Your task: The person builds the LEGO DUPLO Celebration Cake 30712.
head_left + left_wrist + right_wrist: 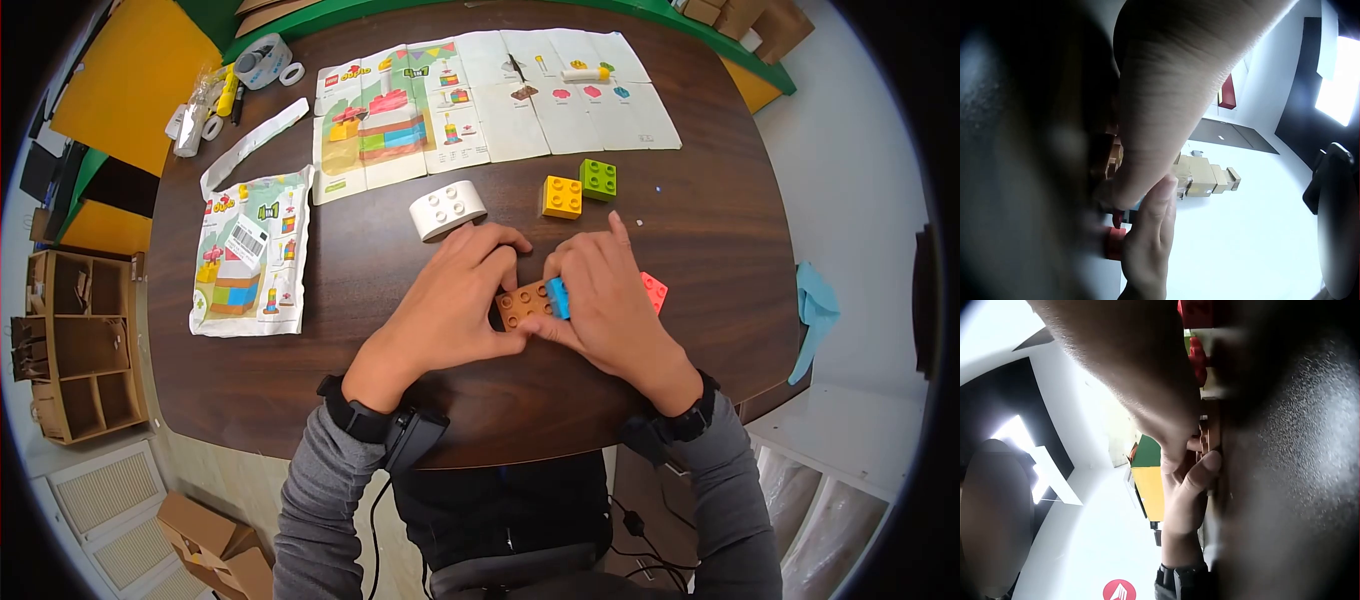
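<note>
Between both hands lies a brown building plate (516,307) with round studs, flat on the table. My left hand (455,290) holds its left end, with the thumb at the near edge and the fingers at the far edge. My right hand (605,300) pinches a small bright blue piece (558,298) at the plate's right part; the hand hides much of that piece. The plate's edge (1211,434) shows beside the left hand's thumb in the right wrist view. Just right of the right hand is a red brick (654,291), partly covered by it.
Beyond the hands stand a white rounded brick (447,209), a yellow brick (562,197) and a green brick (598,180). An unfolded instruction sheet (480,110) lies at the back. A printed bag (252,255) lies on the left, with tape (263,62) and markers behind it.
</note>
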